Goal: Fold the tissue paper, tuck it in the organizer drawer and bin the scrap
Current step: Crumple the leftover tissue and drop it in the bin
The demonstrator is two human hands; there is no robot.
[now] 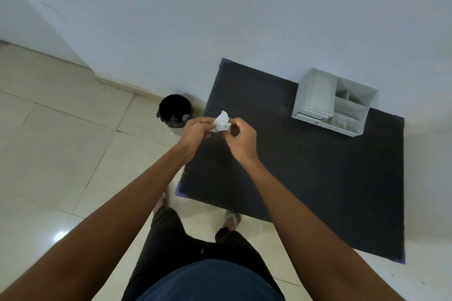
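Note:
A crumpled white piece of tissue paper point(222, 121) is held between both hands above the left edge of the black table point(305, 166). My left hand point(197, 133) pinches its left side and my right hand point(241, 140) pinches its right side. The white organizer point(333, 102) stands at the table's far right, with several open compartments and a drawer front at its lower left that looks slightly ajar. A small bin with a black liner point(175, 111) stands on the floor just left of the table, near my left hand.
A pale wall runs behind the table and bin. The floor point(61, 154) is glossy cream tile. My legs and sandalled feet stand at the table's near left corner.

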